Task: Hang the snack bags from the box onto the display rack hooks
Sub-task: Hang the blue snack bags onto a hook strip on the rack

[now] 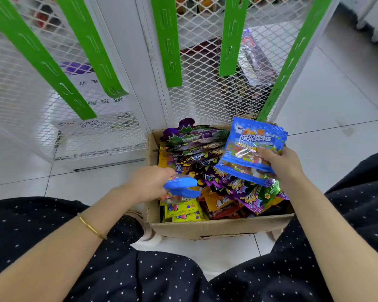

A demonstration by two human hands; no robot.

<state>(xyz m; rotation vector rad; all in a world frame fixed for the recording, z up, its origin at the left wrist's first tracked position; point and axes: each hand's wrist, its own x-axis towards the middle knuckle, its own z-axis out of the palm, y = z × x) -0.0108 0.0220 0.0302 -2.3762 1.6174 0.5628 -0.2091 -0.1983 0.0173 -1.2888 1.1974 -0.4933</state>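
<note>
Bright, even, diffuse light; faint soft shadows; strong wide-angle bending toward frame edges; slight blur along top.

The right grip [281, 164] held a stack of blue snack bags [254, 140] above the cardboard box [216, 228]. The left grip [148, 184] pinched another blue bag [180, 186] over the heaped packets [233, 184], in front of the white mesh rack [205, 99].

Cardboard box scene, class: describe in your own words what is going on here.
A seated person leans over the open brown cardboard box of purple and yellow snack bags. The right grip holds a few blue gummy bags above it; the left grip holds another blue bag near its left side. Neither is hung yet on the green plastic strips of the white mesh rack.
</note>
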